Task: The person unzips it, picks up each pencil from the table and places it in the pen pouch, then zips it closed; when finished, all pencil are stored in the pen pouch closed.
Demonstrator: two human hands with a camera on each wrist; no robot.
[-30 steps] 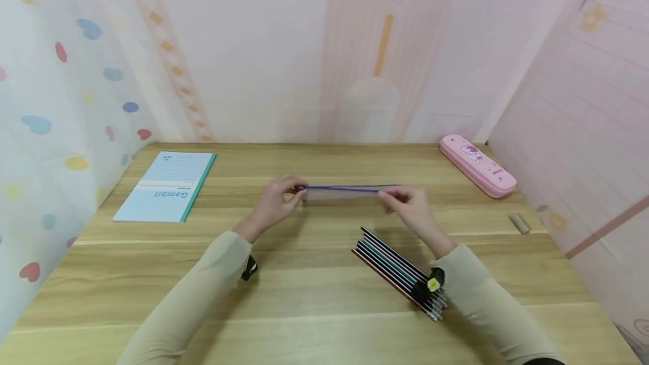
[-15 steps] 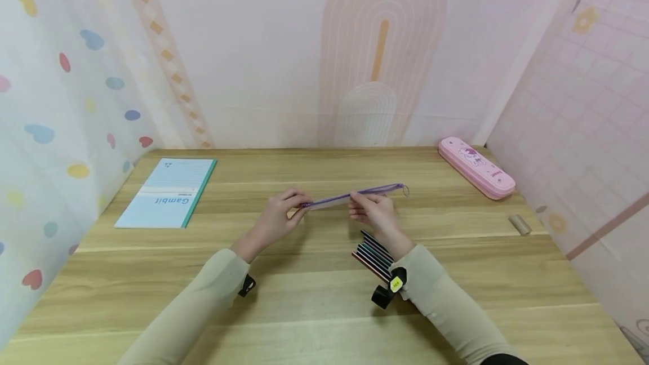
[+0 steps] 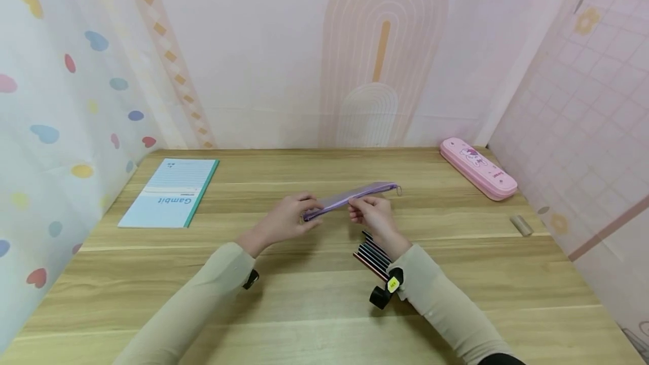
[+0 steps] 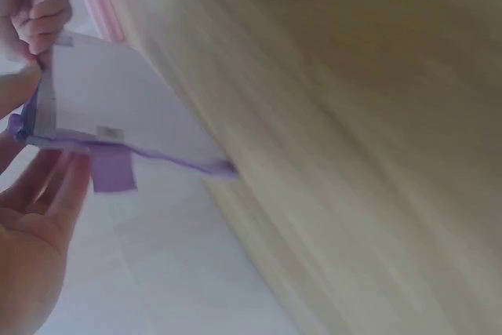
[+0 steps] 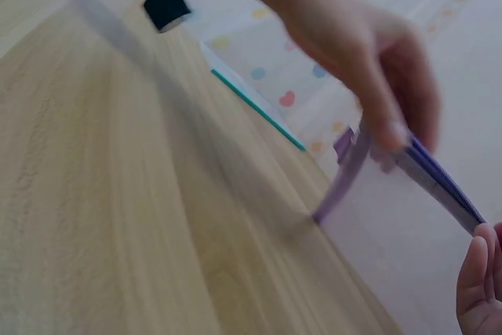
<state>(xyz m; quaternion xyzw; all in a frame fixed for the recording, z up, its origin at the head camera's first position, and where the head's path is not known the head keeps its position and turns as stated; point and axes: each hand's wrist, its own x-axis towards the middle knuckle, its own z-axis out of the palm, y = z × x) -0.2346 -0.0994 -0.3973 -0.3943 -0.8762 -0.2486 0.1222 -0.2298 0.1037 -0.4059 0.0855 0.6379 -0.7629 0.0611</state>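
A translucent zip pouch with purple edging hangs stretched between both hands above the table, its right end raised higher than its left. My left hand grips the left end between thumb and fingers. Partway along the zip edge, my right hand pinches the pouch; a small ring hangs from the far right end. In the left wrist view, the pouch's pale face shows with a purple side tab. Below the right hand lies a row of pencils, partly hidden under that wrist.
On the left of the wooden table lies a blue and white notebook. A pink pencil case sits at the back right, with a small brownish cylinder nearer. Printed curtains rise behind and at both sides.
The right hand has slid left along the zip edge from the right end toward the middle, baring the ring. The pouch has tilted, showing more of its face. The left hand has lowered slightly.
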